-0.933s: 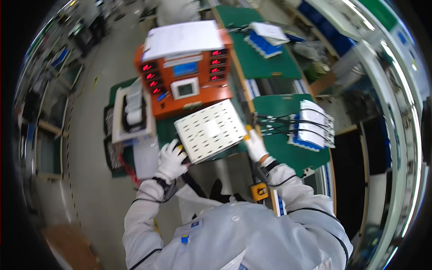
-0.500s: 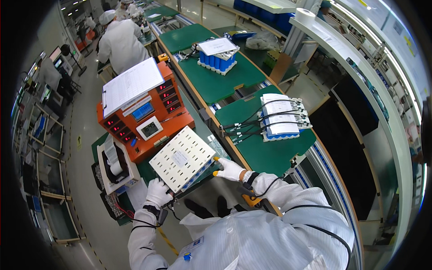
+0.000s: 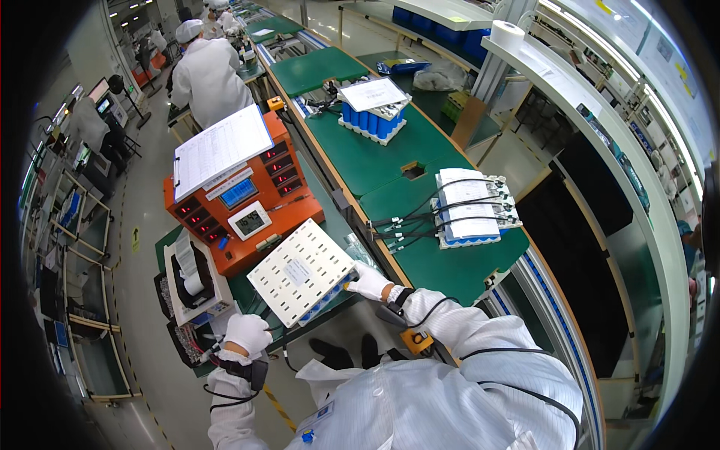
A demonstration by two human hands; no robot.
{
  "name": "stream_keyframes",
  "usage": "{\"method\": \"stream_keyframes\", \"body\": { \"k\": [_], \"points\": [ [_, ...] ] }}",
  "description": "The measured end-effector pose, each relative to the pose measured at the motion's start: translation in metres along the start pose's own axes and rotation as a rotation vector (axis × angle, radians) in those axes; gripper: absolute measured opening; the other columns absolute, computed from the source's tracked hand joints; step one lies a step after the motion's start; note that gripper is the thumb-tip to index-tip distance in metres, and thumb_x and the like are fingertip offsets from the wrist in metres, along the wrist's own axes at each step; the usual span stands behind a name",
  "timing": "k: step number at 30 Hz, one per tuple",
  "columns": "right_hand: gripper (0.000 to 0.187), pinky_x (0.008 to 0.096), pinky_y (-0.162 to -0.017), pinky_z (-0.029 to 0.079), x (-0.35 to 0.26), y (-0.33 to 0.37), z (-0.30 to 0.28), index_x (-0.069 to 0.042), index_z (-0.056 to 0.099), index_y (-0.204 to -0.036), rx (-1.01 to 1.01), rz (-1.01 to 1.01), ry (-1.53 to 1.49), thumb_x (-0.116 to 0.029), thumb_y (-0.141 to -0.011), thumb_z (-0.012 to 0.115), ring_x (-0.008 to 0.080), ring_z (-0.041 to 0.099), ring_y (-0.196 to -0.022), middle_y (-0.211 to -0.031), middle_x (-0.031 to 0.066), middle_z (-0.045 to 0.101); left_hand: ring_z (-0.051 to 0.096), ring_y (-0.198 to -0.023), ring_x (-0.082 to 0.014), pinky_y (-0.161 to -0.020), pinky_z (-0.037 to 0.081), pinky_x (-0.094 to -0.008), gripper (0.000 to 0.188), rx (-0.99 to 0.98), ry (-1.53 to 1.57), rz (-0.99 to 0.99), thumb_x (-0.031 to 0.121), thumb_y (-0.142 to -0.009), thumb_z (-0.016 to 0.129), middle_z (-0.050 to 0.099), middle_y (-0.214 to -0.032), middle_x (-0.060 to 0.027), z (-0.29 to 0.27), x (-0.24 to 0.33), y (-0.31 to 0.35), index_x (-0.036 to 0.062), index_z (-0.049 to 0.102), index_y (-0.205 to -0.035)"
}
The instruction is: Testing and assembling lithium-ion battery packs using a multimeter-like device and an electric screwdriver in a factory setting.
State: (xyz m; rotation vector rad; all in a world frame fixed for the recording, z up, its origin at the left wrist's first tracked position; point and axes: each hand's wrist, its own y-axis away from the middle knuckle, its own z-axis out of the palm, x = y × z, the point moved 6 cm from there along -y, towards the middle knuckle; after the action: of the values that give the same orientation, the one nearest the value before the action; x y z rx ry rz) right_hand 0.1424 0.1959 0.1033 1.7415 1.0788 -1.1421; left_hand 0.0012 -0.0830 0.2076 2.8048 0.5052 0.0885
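A battery pack (image 3: 300,271) with a white slotted top plate and blue cells along its side lies tilted on the bench in front of the orange tester. My right hand (image 3: 370,282), in a white glove with yellow fingertips, grips the pack's right corner. My left hand (image 3: 248,334), also gloved, is apart from the pack, off its near left corner. Its fingers are curled beside dark cables; what they hold, if anything, is hidden. The orange tester (image 3: 296,212) has red number displays, a small blue screen and a white digital meter (image 3: 249,222) on it.
A clipboard (image 3: 223,151) with paper rests on the tester. A white label printer (image 3: 196,281) stands at left. On the green conveyor line sit a cabled blue pack (image 3: 470,238) under papers and another blue pack (image 3: 371,122). A person in white (image 3: 210,75) works farther off.
My left hand has left the pack's near corner and moved left and down. My right hand has moved left, from open beside the pack onto its right corner.
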Motion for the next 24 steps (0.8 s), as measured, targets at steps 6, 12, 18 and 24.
{"method": "stream_keyframes", "body": {
  "k": [6, 12, 18, 24],
  "points": [
    [0.038, 0.0334, -0.091, 0.049, 0.039, -0.03, 0.015, -0.005, 0.06, -0.111, 0.069, 0.011, -0.178, -0.009, -0.076, 0.074, 0.0261, 0.064, -0.103, -0.103, 0.0105, 0.067, 0.064, -0.066, -0.037, -0.058, 0.048, -0.0445, 0.036, 0.038, 0.481, -0.13, 0.04, -0.077, 0.07, 0.066, -0.071, -0.0181, 0.106, -0.013, 0.005, 0.0046, 0.069, -0.071],
    [0.04, 0.037, -0.087, 0.05, 0.037, -0.044, 0.016, -0.006, 0.062, -0.106, 0.125, -0.219, -0.036, -0.018, -0.072, 0.079, 0.0331, 0.063, -0.099, -0.104, 0.0139, 0.065, 0.064, -0.063, -0.033, -0.057, 0.05, -0.0446, 0.035, 0.638, 0.735, -0.503, 0.043, -0.067, 0.082, 0.066, -0.068, -0.0132, 0.119, 0.021, -0.015, 0.0108, 0.072, -0.076],
    [0.046, 0.0351, -0.087, 0.051, 0.007, -0.041, 0.009, -0.005, 0.063, -0.112, 0.141, -0.123, -0.039, -0.017, -0.071, 0.082, 0.0258, 0.065, -0.098, -0.106, 0.0104, 0.068, 0.062, -0.069, -0.0335, -0.06, 0.045, -0.0465, 0.038, 0.749, 0.748, -0.38, 0.044, -0.066, 0.079, 0.069, -0.082, -0.0096, 0.108, 0.029, -0.035, 0.0145, 0.073, -0.09],
    [0.05, 0.0318, -0.084, 0.052, -0.033, -0.061, 0.006, -0.004, 0.064, -0.113, 0.128, -0.032, -0.057, -0.008, -0.065, 0.078, 0.0213, 0.066, -0.096, -0.103, 0.0089, 0.068, 0.069, -0.079, -0.0328, -0.07, 0.054, -0.0388, 0.04, 0.792, 0.969, -0.435, 0.037, -0.072, 0.082, 0.071, -0.089, -0.0131, 0.033, -0.009, -0.036, 0.0074, 0.072, -0.097]
  ]
}}
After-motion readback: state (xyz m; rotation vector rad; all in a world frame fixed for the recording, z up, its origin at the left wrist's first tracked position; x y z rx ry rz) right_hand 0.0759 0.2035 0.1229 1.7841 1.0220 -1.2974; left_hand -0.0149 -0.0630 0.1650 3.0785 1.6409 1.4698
